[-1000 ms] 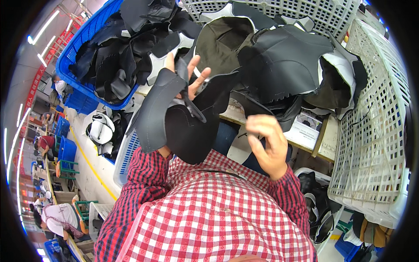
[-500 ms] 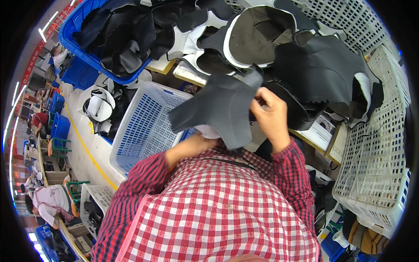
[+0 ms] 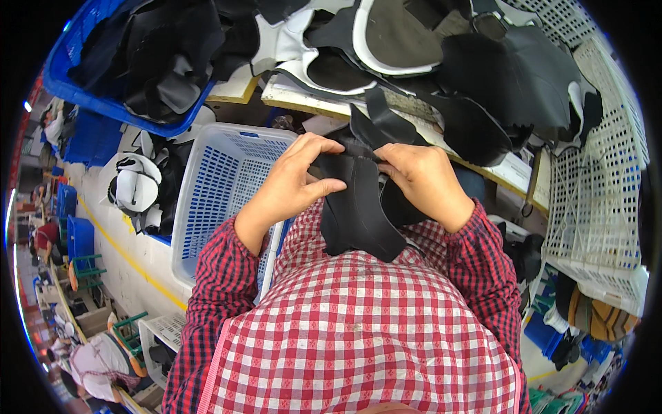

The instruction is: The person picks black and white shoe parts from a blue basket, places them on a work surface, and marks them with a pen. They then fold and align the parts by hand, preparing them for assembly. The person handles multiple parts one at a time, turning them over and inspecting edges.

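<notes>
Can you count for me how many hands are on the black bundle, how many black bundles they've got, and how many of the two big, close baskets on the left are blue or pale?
Hands: 2, the left hand and right hand
Black bundle: 1
Blue basket: 1
Pale basket: 1
Total: 5

We hold a folded black piece (image 3: 355,207) in both hands: our left hand (image 3: 296,171) grips it at its ten o'clock, our right hand (image 3: 426,181) pinches it at its two. Across the head view, our checked apron (image 3: 365,324) spreads at six o'clock; a pale basket (image 3: 214,190) stands at nine, a filled blue basket (image 3: 153,124) at ten, a black-and-white pile (image 3: 507,76) at two, a white crate (image 3: 594,207) at three.
</notes>
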Action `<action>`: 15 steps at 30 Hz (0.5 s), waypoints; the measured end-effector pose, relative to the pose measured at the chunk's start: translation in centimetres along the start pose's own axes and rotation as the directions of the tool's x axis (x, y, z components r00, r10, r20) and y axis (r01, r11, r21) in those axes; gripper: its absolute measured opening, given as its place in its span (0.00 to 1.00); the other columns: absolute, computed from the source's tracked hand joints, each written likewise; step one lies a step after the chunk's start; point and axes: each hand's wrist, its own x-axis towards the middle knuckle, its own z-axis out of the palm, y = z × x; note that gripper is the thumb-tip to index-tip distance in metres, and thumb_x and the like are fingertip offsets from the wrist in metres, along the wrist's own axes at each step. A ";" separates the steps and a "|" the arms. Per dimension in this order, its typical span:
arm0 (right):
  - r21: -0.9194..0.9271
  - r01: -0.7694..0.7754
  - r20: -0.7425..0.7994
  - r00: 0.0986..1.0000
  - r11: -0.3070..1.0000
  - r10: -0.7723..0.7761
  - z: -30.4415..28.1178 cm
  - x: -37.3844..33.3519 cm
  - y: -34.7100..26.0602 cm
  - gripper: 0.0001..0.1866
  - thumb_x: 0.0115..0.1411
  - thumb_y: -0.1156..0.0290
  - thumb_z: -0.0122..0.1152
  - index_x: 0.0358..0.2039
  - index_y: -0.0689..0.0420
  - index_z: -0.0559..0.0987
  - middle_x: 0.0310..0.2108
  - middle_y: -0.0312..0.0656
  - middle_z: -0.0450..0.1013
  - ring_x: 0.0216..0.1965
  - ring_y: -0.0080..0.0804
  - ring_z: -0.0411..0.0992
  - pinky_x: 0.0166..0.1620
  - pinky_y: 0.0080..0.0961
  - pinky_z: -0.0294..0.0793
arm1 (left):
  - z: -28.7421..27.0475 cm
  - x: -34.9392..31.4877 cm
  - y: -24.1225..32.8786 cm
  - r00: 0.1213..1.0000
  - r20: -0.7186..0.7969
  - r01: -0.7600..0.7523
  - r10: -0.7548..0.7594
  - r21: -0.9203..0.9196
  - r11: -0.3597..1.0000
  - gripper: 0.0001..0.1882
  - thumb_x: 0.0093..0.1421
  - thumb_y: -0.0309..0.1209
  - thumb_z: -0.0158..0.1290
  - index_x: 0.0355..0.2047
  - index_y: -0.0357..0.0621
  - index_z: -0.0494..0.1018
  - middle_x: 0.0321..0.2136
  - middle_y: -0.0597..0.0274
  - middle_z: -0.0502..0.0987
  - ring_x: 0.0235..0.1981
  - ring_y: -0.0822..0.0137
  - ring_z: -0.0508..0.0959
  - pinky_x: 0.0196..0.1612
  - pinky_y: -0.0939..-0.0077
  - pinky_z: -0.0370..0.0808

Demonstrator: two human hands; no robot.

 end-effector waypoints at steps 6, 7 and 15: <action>0.256 -0.135 -0.027 0.989 0.957 0.147 2.3 0.5 -1.0 0.07 0.60 0.76 0.65 0.39 0.55 0.83 0.30 0.44 0.81 0.32 0.44 0.81 0.36 0.33 0.79 | -2.3 -1.4 -0.8 0.993 0.108 -0.024 0.038 -0.125 0.992 0.24 0.52 0.30 0.72 0.46 0.36 0.76 0.39 0.62 0.71 0.35 0.67 0.76 0.32 0.82 0.77; 0.458 -0.205 0.048 0.977 0.865 0.206 2.2 0.8 -0.6 0.07 0.59 0.77 0.65 0.39 0.54 0.84 0.28 0.45 0.80 0.30 0.40 0.81 0.37 0.30 0.79 | -2.5 -1.9 -0.5 0.996 0.050 -0.067 0.071 -0.087 0.994 0.21 0.51 0.29 0.71 0.42 0.35 0.76 0.37 0.63 0.70 0.34 0.68 0.75 0.31 0.81 0.75; 0.918 -0.395 0.325 0.768 0.009 0.552 2.5 -1.4 6.0 0.10 0.69 0.70 0.63 0.42 0.66 0.79 0.36 0.48 0.82 0.36 0.31 0.83 0.42 0.21 0.85 | -6.1 -5.1 -1.6 0.969 -0.096 -0.218 0.226 0.084 0.972 0.15 0.45 0.20 0.71 0.35 0.43 0.81 0.30 0.67 0.69 0.36 0.67 0.70 0.37 0.73 0.67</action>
